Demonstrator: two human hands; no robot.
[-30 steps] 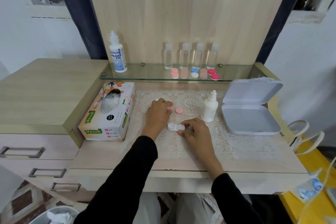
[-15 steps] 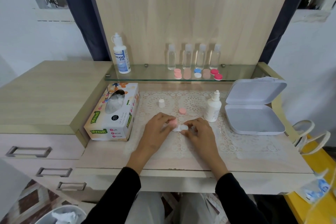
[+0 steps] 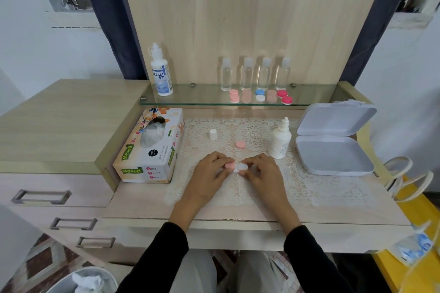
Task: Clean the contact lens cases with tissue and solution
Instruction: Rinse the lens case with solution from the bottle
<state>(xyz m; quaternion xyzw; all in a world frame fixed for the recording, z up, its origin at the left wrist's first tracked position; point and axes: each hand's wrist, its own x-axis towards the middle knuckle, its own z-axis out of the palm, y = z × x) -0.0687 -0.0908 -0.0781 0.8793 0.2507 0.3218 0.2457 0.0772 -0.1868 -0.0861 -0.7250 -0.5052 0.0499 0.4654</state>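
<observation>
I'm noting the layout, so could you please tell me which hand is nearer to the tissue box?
The left hand. It lies just right of the tissue box, while the right hand is farther right, beyond the lens case.

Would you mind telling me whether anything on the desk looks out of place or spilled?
No spills show. The small white bottle stands uncapped, with its white cap apart on the lace mat, and one pink lid lies loose.

You get soft, even light with only faint shadows under the hands on the bench (image 3: pixel 238 211). The glass shelf (image 3: pixel 204 100) shows mild reflections. Your wide lens bows the edges, and the corners look smeared and soft.
</observation>
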